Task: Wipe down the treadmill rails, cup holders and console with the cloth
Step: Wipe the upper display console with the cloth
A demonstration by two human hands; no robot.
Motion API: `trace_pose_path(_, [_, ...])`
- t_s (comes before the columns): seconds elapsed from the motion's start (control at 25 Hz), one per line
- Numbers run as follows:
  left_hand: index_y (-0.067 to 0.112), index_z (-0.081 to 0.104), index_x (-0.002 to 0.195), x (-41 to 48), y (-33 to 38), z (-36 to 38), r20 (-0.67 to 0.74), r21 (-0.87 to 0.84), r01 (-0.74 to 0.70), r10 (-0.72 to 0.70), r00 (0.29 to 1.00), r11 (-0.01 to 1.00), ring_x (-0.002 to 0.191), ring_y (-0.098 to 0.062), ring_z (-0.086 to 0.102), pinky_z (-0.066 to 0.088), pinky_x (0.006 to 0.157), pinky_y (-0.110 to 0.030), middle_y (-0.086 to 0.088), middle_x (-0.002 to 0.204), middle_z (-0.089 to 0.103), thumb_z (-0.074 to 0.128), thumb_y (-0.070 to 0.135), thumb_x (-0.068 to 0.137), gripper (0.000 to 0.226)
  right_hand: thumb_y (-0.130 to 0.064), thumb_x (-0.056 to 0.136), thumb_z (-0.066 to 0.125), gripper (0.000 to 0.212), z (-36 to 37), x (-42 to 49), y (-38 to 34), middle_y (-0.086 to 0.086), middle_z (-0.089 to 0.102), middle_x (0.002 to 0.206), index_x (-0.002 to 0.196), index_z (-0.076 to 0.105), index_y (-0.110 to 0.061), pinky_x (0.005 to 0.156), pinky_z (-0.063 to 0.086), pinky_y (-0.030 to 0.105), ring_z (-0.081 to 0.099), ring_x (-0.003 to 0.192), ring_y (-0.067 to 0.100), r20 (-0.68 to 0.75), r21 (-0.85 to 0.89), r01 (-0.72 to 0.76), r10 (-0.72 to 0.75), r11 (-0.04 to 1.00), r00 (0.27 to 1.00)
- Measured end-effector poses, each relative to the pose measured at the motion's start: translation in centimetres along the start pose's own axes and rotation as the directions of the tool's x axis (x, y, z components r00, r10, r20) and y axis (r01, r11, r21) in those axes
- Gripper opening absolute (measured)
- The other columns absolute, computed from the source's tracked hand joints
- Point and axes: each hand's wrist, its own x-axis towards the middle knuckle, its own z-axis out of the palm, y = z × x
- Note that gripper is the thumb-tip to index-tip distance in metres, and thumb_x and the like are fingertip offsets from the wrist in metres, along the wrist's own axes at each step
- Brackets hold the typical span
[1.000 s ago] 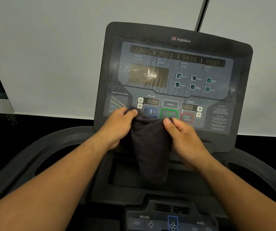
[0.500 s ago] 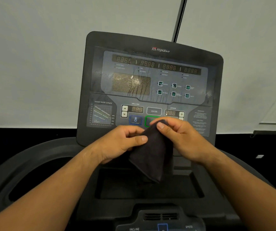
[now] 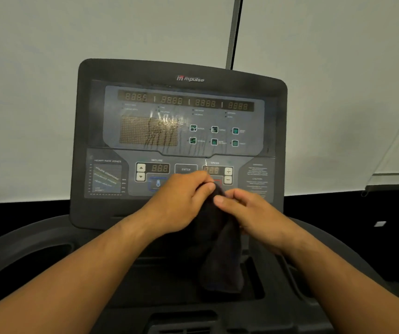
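Both hands, my left hand (image 3: 179, 203) and right hand (image 3: 251, 213), pinch the cloth (image 3: 220, 256) at its top, before the lower edge of the console (image 3: 181, 75); its streaked screen suggests wiping is barely begun.

Left hand (image 3: 178, 204) meets right hand (image 3: 251, 214); fingers (image 3: 220, 199) pinching.

You are closing your left hand (image 3: 181, 201) in against your right hand (image 3: 254, 218), and the cloth (image 3: 220, 256) is bunching between them, hanging narrower and longer.
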Motion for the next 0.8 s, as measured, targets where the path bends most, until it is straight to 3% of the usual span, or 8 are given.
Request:
trace_pose_path(0.16, [0.017,0.063,0.1,1.9,2.6,1.5,0.048,0.222,-0.099,0.091,0.995,0.97,0.083,-0.022,0.061,0.049,0.075,-0.038,0.0,0.088,0.068,0.047,0.031,0.1,0.021,-0.006,0.079,0.058,0.012,-2.2,0.1,-0.1,-0.002,0.064,0.072,0.082,0.061,-0.017,0.059,0.047,0.028,0.059,0.067,0.012,-0.142,-0.421,0.0,-0.066,0.907,0.988])
trace_pose_path(0.24, [0.017,0.062,0.101,2.9,3.6,2.0,0.016,0.222,-0.107,0.106,0.994,0.969,0.083,-0.023,0.061,0.049,0.076,-0.039,-0.001,0.088,0.068,0.046,0.032,0.101,0.023,-0.003,0.075,0.059,0.019,-3.2,-0.1,0.5,-0.005,0.066,0.072,0.078,0.062,-0.02,0.061,0.052,0.028,0.064,0.072,0.014,-0.086,-0.451,-0.036,-0.003,0.892,0.996])
trace_pose_path(0.4, [0.017,0.061,0.101,4.9,3.8,3.8,-0.047,0.25,-0.02,0.033,0.998,0.968,0.083,-0.023,0.061,0.049,0.076,-0.041,0.0,0.088,0.068,0.043,0.034,0.101,0.025,-0.01,0.084,0.065,0.013,-5.1,-1.9,1.7,0.006,0.075,0.095,0.091,0.074,-0.016,0.085,0.055,0.038,0.071,0.091,0.025,0.132,0.001,-0.273,0.271,0.962,0.953])
trace_pose_path(0.48, [0.02,0.06,0.098,6.4,3.2,4.8,-0.039,0.277,0.053,-0.044,0.998,0.96,0.084,-0.024,0.062,0.05,0.076,-0.042,0.0,0.089,0.068,0.043,0.037,0.1,0.024,-0.011,0.079,0.071,0.011,-7.2,-2.5,1.7,0.016,0.073,0.1,0.09,0.075,-0.009,0.081,0.056,0.038,0.071,0.09,0.03,0.186,0.17,-0.355,0.323,0.919,0.928])
trace_pose_path(0.56, [0.024,0.059,0.094,8.0,3.5,5.8,-0.037,0.243,0.1,-0.094,0.995,0.965,0.086,-0.024,0.062,0.049,0.076,-0.039,0.002,0.09,0.067,0.045,0.038,0.099,0.02,-0.012,0.069,0.076,0.032,-9.0,-2.7,1.2,0.024,0.07,0.105,0.098,0.073,0.0,0.079,0.057,0.041,0.07,0.089,0.034,0.17,0.411,-0.33,0.284,0.85,0.944])
trace_pose_path(0.68, [0.023,0.061,0.098,9.3,3.9,5.5,-0.131,0.183,0.116,-0.092,0.987,0.976,0.085,-0.017,0.058,0.047,0.075,-0.037,0.006,0.089,0.063,0.044,0.036,0.101,0.022,-0.027,0.08,0.062,0.036,-10.9,-2.5,-0.6,0.024,0.07,0.103,0.099,0.074,0.001,0.074,0.059,0.045,0.07,0.087,0.034,-0.034,0.763,-0.061,0.135,0.643,0.99])
trace_pose_path(0.76, [0.022,0.062,0.103,9.0,3.0,3.8,-0.221,0.211,0.125,-0.077,0.972,0.969,0.084,-0.014,0.056,0.046,0.074,-0.034,0.007,0.09,0.062,0.043,0.035,0.102,0.023,-0.028,0.089,0.055,0.026,-12.3,-1.6,-2.6,0.015,0.073,0.097,0.092,0.074,-0.011,0.077,0.056,0.039,0.07,0.087,0.029,-0.348,0.581,0.128,0.102,0.804,0.932])
trace_pose_path(0.8, [0.021,0.062,0.105,8.6,2.4,2.8,-0.261,0.236,0.136,-0.072,0.963,0.962,0.085,-0.013,0.056,0.045,0.073,-0.032,0.008,0.092,0.061,0.043,0.034,0.102,0.023,-0.029,0.092,0.054,0.022,-12.9,-0.6,-3.7,0.01,0.073,0.096,0.09,0.071,-0.016,0.08,0.052,0.035,0.068,0.089,0.025,-0.491,0.303,0.128,0.039,0.944,0.871])
